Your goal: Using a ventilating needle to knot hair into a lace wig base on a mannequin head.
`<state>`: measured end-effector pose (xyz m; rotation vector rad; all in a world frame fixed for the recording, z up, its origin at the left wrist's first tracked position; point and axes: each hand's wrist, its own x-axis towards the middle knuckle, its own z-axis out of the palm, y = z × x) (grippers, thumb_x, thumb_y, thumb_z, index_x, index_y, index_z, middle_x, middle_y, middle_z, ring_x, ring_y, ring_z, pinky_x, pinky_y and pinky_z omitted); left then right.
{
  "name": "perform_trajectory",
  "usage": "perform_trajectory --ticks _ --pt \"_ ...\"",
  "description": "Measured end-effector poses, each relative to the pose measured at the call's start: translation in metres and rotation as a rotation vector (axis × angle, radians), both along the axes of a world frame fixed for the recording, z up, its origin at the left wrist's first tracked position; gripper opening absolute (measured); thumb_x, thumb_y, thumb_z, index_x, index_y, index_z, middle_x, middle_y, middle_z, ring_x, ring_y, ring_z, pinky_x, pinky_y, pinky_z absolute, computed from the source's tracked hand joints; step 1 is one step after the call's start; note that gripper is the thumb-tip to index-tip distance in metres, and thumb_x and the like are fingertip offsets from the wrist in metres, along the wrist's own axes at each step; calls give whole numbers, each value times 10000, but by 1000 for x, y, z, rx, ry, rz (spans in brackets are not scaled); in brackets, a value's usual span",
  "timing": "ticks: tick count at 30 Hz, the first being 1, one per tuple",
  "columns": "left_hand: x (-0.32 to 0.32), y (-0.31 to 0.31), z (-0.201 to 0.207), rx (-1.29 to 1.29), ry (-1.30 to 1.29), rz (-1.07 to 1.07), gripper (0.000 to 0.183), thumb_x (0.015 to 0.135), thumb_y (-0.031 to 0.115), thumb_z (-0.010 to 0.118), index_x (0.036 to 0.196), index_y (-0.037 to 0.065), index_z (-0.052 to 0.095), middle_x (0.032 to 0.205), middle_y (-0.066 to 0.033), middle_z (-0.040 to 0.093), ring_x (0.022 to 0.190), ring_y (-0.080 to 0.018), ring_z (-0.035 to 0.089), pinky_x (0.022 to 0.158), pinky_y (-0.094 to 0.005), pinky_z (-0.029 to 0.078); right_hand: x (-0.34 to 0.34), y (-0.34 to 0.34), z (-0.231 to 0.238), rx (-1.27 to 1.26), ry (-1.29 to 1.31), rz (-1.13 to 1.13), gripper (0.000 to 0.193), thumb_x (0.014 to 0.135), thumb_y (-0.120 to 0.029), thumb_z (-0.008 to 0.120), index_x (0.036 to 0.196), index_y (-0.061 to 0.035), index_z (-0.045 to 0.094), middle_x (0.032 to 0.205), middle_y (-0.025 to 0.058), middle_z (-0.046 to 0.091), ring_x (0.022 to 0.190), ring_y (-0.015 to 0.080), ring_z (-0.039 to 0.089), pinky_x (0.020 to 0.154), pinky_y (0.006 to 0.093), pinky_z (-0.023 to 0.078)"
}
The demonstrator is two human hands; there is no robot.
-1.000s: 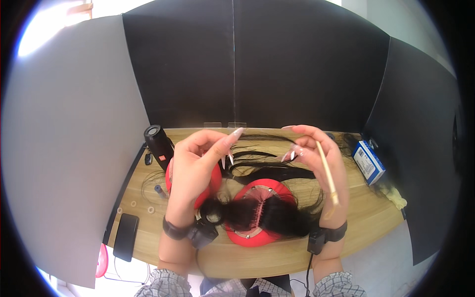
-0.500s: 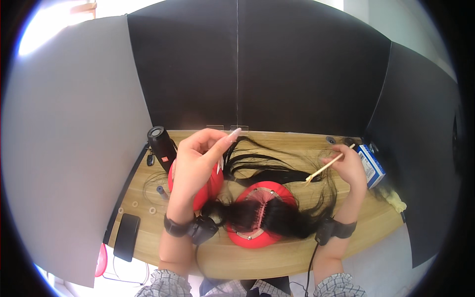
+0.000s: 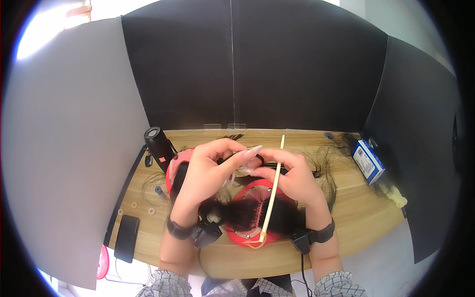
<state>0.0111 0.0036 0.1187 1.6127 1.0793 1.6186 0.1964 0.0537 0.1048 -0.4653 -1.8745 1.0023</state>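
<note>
My left hand (image 3: 215, 166) has its thumb and fingers pressed together over the table; what they pinch is too small to tell. My right hand (image 3: 292, 173) is beside it, fingertips almost meeting the left ones, with a pale yellow stick (image 3: 272, 203) held across it. The stick's lower end carries a thin tan loop. Dark hair shows between the two hands. Below them sits a red dome-shaped block (image 3: 242, 239) with a netted cap and black hair (image 3: 282, 214) parted along a pink middle strip. A second red block (image 3: 173, 168) with hair is partly hidden behind my left hand.
A black cylindrical speaker (image 3: 161, 148) stands at the left, with a dark flat phone-like slab (image 3: 127, 238) nearer me. At the right are a blue and white box (image 3: 368, 162) and a pale yellow crumpled thing (image 3: 395, 196). Dark panels (image 3: 307, 69) surround the table.
My right hand has moved left to meet my left hand. The stick has swung so its looped end points toward me. My left hand has shifted slightly right and down.
</note>
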Motion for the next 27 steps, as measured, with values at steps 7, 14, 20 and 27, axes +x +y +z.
perform_trajectory --ticks 7,14,20,27 --pt "-10 -2 6 -111 -45 -115 175 893 115 684 1014 -6 646 640 45 569 519 -5 459 473 -185 345 31 19 4 -109 82 78 131 904 -27 613 964 41 708 710 81 669 644 123 632 586 256 510" --pt "-58 2 8 4 -79 -74 192 889 62 671 1070 17 626 626 63 530 555 -18 492 515 -185 382 69 47 4 -27 127 -174 112 861 -38 668 922 42 716 656 59 644 620 112 612 589 239 475" --pt "-75 0 6 229 516 616 195 833 48 680 1026 28 656 900 -55 624 822 -162 606 739 -300 478 75 43 7 -15 -30 -453 110 862 -76 667 891 20 713 634 49 630 606 108 612 580 245 460" --pt "-1 -6 14 490 528 -8 516 776 94 737 1255 38 551 1297 -139 559 1308 -299 450 1104 -421 336 50 14 11 180 -297 -483 126 850 -113 662 906 -14 715 670 134 645 627 238 638 614 348 482"
